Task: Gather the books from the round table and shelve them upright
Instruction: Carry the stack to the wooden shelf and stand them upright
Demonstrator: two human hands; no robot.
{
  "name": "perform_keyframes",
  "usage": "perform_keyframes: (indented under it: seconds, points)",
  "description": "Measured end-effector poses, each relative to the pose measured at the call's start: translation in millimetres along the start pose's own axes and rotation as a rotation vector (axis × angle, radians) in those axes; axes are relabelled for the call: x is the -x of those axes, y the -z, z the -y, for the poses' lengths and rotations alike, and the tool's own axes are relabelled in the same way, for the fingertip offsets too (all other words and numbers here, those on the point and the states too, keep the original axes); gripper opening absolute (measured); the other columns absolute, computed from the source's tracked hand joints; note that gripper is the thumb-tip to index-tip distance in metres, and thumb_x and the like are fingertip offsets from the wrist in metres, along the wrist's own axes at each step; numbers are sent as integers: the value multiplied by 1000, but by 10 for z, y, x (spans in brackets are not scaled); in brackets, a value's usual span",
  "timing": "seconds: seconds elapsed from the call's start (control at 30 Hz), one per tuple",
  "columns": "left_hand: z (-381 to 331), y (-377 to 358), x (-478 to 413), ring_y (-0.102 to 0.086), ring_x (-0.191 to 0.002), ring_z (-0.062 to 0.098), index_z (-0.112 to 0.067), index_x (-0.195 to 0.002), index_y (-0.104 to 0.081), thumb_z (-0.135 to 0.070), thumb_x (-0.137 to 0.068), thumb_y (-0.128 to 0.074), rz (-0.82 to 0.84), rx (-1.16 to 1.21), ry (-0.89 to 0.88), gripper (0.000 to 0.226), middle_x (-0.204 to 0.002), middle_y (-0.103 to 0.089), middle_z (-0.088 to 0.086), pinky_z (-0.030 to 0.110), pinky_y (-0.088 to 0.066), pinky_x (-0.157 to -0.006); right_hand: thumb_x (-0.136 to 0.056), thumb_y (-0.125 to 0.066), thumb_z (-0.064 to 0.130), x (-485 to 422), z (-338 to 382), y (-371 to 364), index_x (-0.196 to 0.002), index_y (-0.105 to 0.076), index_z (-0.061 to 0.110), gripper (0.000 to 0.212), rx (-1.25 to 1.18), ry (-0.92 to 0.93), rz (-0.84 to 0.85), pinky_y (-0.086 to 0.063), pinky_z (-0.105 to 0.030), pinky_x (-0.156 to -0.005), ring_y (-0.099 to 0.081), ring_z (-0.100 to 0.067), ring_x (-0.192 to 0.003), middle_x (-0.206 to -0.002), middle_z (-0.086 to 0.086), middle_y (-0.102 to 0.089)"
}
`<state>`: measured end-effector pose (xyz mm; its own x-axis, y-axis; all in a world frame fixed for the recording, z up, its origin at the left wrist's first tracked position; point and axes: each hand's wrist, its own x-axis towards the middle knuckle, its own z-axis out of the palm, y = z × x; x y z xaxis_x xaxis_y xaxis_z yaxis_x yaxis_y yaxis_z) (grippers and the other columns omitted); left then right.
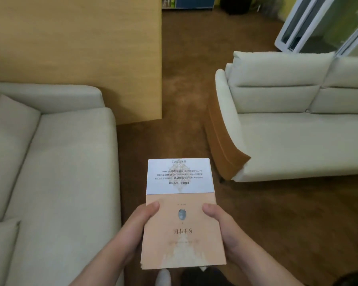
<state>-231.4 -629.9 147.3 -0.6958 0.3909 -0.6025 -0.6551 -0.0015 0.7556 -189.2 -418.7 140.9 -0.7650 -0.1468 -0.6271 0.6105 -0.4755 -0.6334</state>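
1. We held one book flat and face up in front of us, over the brown carpet between two sofas.
2. Its cover was peach with a white band across the far end, and its print read upside down to us.
3. Its long axis ran away from us, the banded end pointing forward.
4. Our left hand gripped the left edge, thumb pressed on top of the cover and the fingers curled under, out of view.
5. Our right hand gripped the right edge the same way, thumb on top, the fingers hidden beneath.
6. A pale sofa stood just to our left, and a second pale sofa lay ahead to the right.
7. A tall wooden panel rose behind the left sofa.
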Motion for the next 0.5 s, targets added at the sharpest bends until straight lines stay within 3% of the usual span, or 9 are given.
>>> perform_keyframes:
  seconds: [0.1, 0.3, 0.43, 0.5]
  points:
    - [-202, 32, -273, -73, -104, 32, -26, -101, -80, -43, -84, -54, -17, 36, 19, 36, -113, -75, 15, 46, -52, -97, -75, -59, 32, -298, 258, 22, -130, -60, 5, 62, 2, -33, 18, -61, -46, -80, -69, -40, -103, -122, -26, -69]
    - [-750, -68, -1141, -73, -104, 33, -23, -98, -82, -43, -82, -58, -63, 50, 76, 35, -114, -75, 17, 50, -49, -101, -75, -57, 32, -1050, 962, 263, -129, -60, 5, 61, 42, -85, 37, -62, -42, -72, -74, -35, -95, -117, -23, -72]
    - [-1260, -178, -1885, -70, -108, 37, -13, -107, -77, -43, -82, -59, -112, 36, 106, 43, -115, -74, 18, 56, -44, -107, -96, -53, 26, -1586, 1718, 454, -127, -60, 14, 34, 118, -84, 49, -62, -39, -76, -73, -31, -98, -115, -15, -74]
    - [-1535, -240, -2200, -71, -105, 37, -12, -110, -74, -43, -82, -58, -118, 16, 111, 45, -114, -75, 18, 55, -45, -106, -102, -44, 27, -1816, 2055, 546, -129, -59, 18, 32, 172, -93, 18, -60, -39, -81, -72, -30, -104, -117, -12, -74]
